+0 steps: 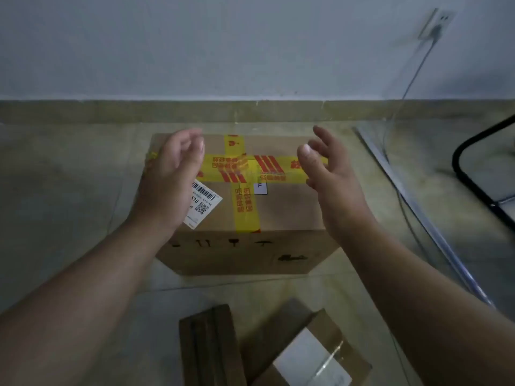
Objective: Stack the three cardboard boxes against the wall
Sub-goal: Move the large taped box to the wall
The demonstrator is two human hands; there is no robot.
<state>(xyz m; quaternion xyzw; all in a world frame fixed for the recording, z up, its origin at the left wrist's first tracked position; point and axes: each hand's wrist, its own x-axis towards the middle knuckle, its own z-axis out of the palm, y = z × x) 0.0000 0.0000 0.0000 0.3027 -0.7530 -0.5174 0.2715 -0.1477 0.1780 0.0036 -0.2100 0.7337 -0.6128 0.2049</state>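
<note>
A large cardboard box (281, 210) with crossed yellow and red tape and a white barcode label stands on the tiled floor close to the wall. My left hand (172, 174) hovers above its left side, fingers curled and apart, holding nothing. My right hand (326, 168) hovers above its right side, fingers spread, also empty. Neither hand touches the box. Near the bottom edge lie a smaller cardboard box (315, 355) with a white label and clear tape, and a dark flat box (209, 346) to its left.
The pale wall (223, 45) with a beige skirting strip runs behind the box. At the right, a socket with a grey cable (412, 79), a long metal strip (426, 221) on the floor, and a black frame (473, 168).
</note>
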